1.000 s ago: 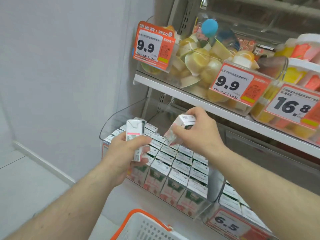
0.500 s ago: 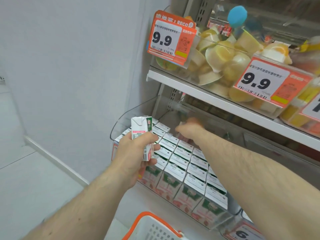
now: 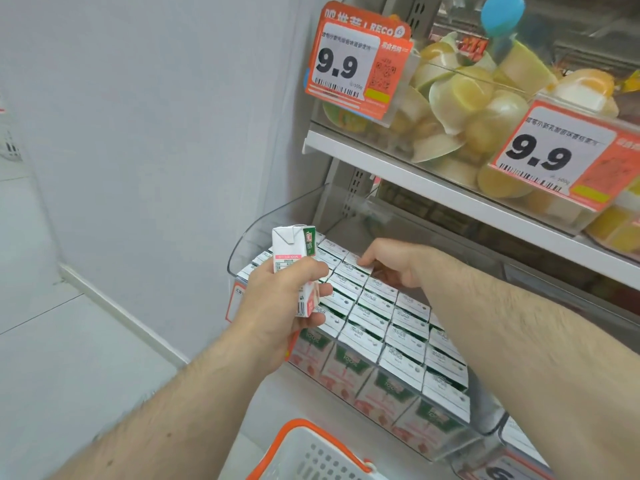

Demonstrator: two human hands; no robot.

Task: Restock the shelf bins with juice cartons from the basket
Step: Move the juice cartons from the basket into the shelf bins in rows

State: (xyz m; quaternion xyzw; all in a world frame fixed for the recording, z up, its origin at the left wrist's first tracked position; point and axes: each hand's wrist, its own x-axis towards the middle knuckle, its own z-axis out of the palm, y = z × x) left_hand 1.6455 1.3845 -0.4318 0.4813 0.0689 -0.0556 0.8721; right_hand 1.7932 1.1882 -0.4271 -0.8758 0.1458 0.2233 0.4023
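Observation:
My left hand (image 3: 277, 303) grips a small white, pink and green juice carton (image 3: 294, 258) upright in front of the clear shelf bin (image 3: 249, 233). The bin holds several rows of the same cartons (image 3: 381, 327), packed tight with their white tops up. My right hand (image 3: 394, 265) reaches over them to the back row, its fingers curled on another carton (image 3: 356, 268) that sits among the rear ones. The white basket with an orange rim (image 3: 280, 438) shows at the bottom edge; its contents are out of view.
A white shelf (image 3: 415, 174) just above the bin carries clear bins of yellow fruit cups (image 3: 460, 98) with orange 9.9 price tags (image 3: 353, 60). A second carton bin (image 3: 519, 441) sits to the right. A plain grey wall (image 3: 138, 133) stands on the left.
My right hand carried its carton from above the bin to the back row and lowered it there. My left hand kept its carton nearly still. The view shifted left.

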